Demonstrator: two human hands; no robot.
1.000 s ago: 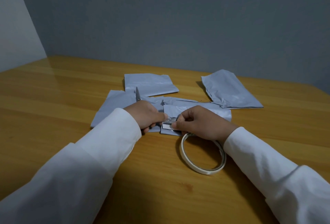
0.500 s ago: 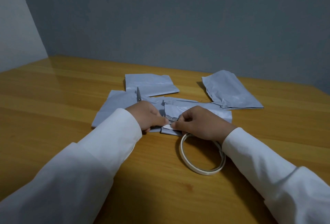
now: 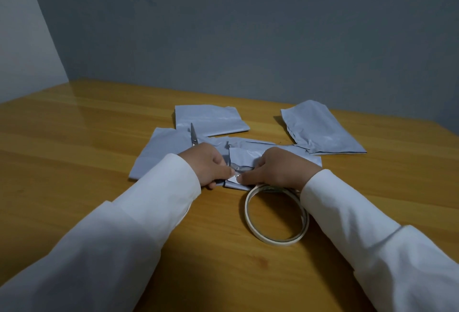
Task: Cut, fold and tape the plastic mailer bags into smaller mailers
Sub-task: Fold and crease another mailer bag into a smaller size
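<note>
Since a second ago your two hands have barely shifted, only drawing closer over the small folded grey plastic mailer (image 3: 244,156) at the counter's (image 3: 74,152) middle. Your left hand (image 3: 207,164) and right hand (image 3: 278,169) pinch a short clear tape strip (image 3: 238,171) on its near edge, fingers clenched on it. Metal scissors (image 3: 193,135) poke out behind your left hand. A white tape roll (image 3: 275,214) lies just beside your right wrist. Two more grey mailers (image 3: 211,119) lie farther back.

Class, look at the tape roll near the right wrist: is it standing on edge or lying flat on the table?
Lying flat. The tape roll shows as an open ring with bare table visible through its middle.
</note>
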